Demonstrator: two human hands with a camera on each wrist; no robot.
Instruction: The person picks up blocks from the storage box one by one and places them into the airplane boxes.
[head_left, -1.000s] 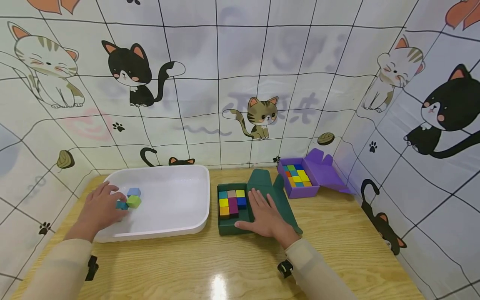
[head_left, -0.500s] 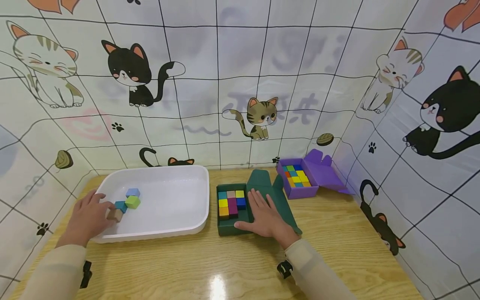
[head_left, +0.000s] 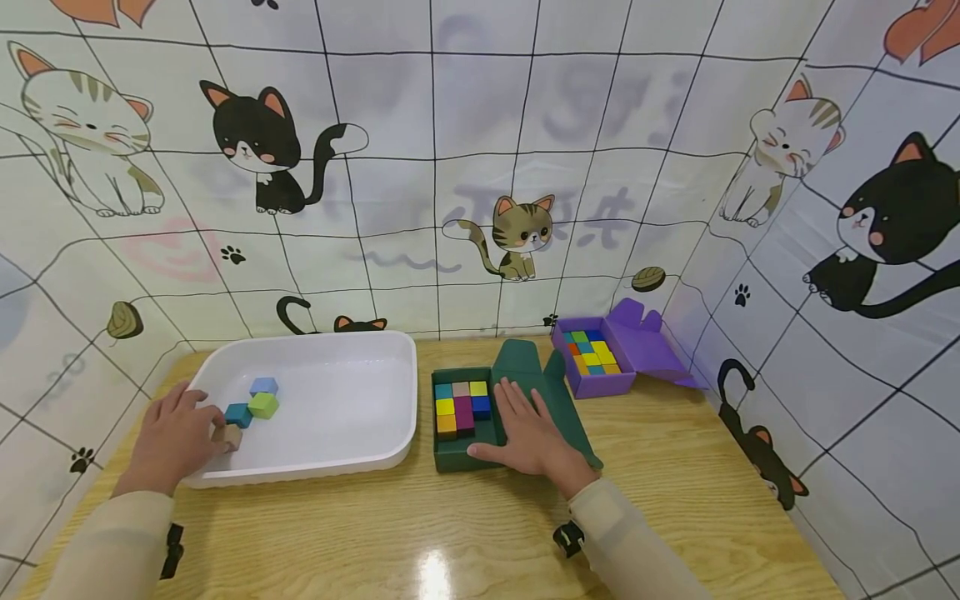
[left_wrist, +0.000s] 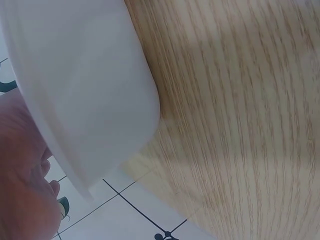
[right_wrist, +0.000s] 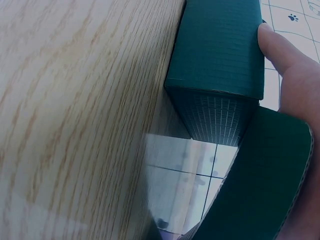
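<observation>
In the head view my left hand (head_left: pixel 168 433) reaches over the left end of a white tray (head_left: pixel 345 400), its thumb and fingertips pinching a tan cube (head_left: pixel 228 437). Beside that cube lie a teal cube (head_left: pixel 238 415), a light green cube (head_left: pixel 263 406) and a light blue cube (head_left: pixel 264 386). My right hand (head_left: pixel 528 437) lies flat with fingers extended at the hinge side of an open green box (head_left: pixel 465 461), thumb at the front rim. Several coloured cubes fill most of that box; its front right part shows bare. The left wrist view hides the cubes behind the tray wall (left_wrist: pixel 100 95).
A purple box (head_left: pixel 606 385) full of coloured cubes stands at the back right, lid (head_left: pixel 652 350) open to the right. The green lid (head_left: pixel 573 417) leans out beneath the right hand. A cat-patterned wall covering (head_left: pixel 397 208) rises behind the wooden table (head_left: pixel 360 525).
My left hand has drawn back left and slightly lower, exposing the teal and tan cubes. The tan cube has shifted slightly at the fingertips. The right hand stays in place on the green box.
</observation>
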